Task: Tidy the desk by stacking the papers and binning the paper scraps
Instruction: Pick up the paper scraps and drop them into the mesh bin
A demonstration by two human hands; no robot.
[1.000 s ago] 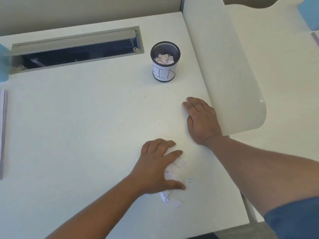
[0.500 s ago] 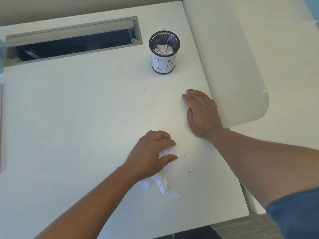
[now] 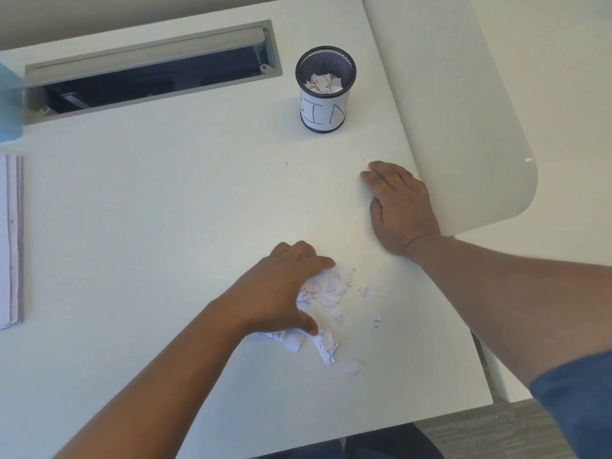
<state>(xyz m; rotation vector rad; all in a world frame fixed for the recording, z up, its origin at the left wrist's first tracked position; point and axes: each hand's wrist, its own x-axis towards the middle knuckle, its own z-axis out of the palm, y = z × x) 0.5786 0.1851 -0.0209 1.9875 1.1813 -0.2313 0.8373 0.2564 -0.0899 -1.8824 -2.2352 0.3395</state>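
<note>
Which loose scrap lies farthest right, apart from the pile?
The small printed scrap, alone right of the pile under the left hand.

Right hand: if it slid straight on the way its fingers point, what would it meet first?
The right hand lies flat, fingers pointing up-left across bare desk. That line seems to pass left of the bin; the first thing met is probably the open cable tray, though depth is unclear.
</note>
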